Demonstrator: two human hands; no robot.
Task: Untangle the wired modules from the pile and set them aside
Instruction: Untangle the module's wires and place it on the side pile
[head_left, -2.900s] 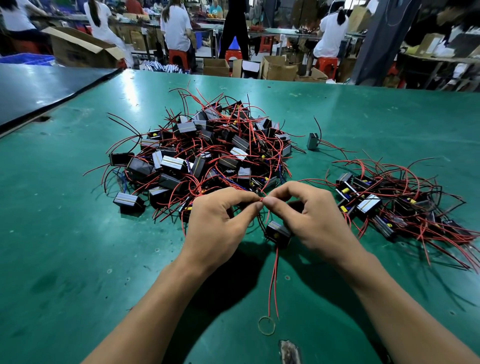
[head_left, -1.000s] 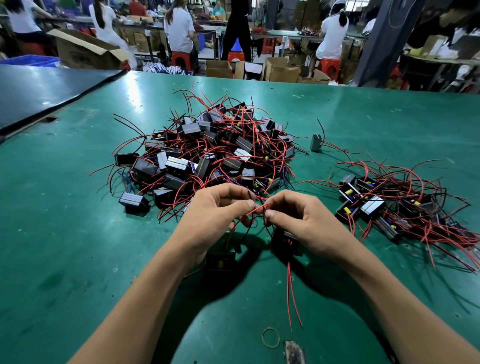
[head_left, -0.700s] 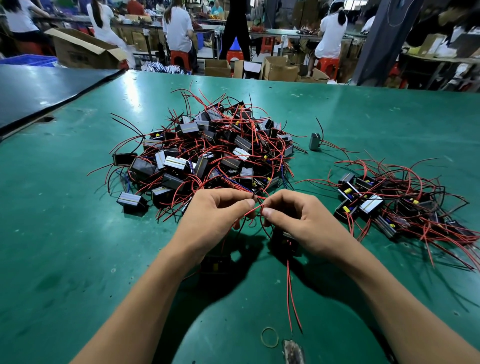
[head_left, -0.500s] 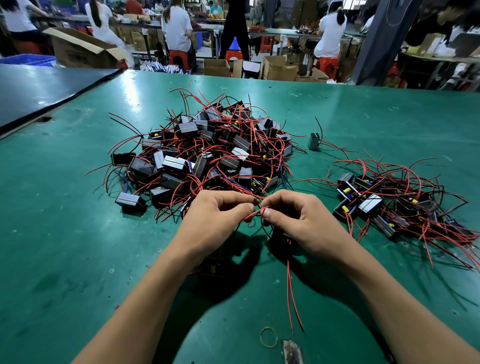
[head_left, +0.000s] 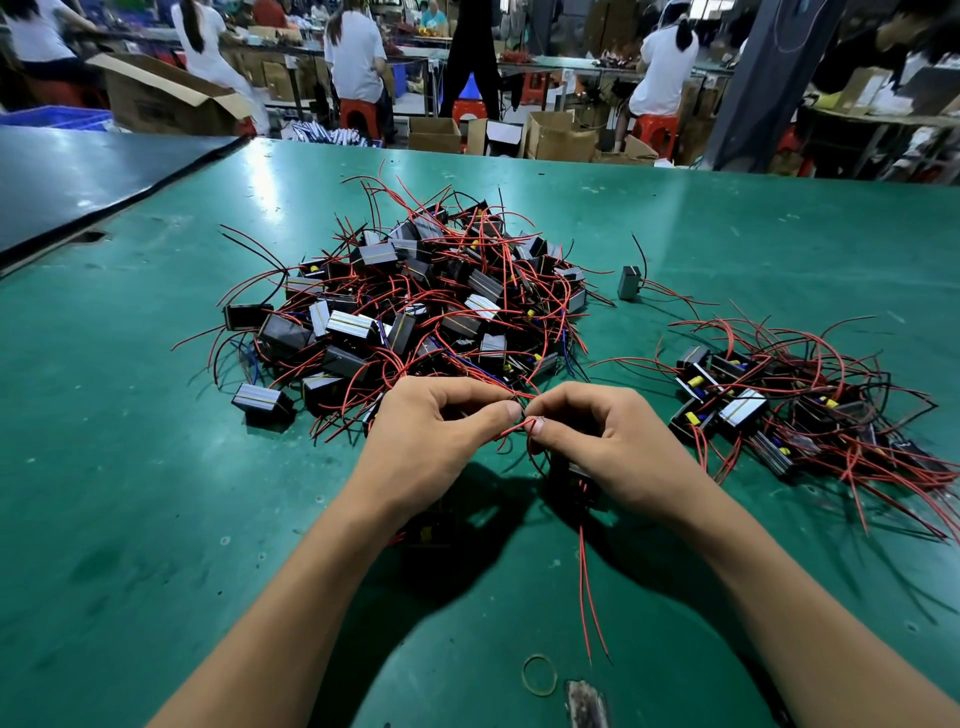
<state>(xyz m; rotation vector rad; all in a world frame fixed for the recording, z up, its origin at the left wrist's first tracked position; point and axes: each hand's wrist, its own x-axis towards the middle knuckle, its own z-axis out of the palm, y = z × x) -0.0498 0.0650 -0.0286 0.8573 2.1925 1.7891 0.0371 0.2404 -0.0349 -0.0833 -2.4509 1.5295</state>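
- The green table (head_left: 130, 467) fills most of the view. A darker tabletop (head_left: 78, 176) butts against its far left edge.
- Beyond the far edge, people in white shirts sit on red stools (head_left: 358, 111) at other benches, among open cardboard boxes (head_left: 166, 98).
- The pile (head_left: 415, 306) of black wired modules lies at the middle of the table. Red leads, with a few black and blue ones, loop over and between the blocks, so many modules are half buried.
- A smaller group of sorted modules (head_left: 779, 410) lies to the right, well apart from the pile, its red leads fanning toward the right edge.
- The left hand (head_left: 431, 441) and right hand (head_left: 613, 441) meet just in front of the pile's near edge. Each pinches the same red wire (head_left: 511, 430) between thumb and forefinger, the fingertips nearly touching.
- The hands cover most of what they work on. A black module (head_left: 576, 480) shows partly under the right palm.
- Another dark module (head_left: 431, 530) sits in shadow below the left wrist. Whether it is tied to the pinched wire cannot be told.
- Two red wire tails (head_left: 587, 597) trail from under the right hand toward the near edge.
- A lone grey module (head_left: 629, 283) stands between pile and sorted group.
- A rubber band (head_left: 539, 674) lies near the tails' ends, beside a worn patch (head_left: 584, 701) in the table covering.
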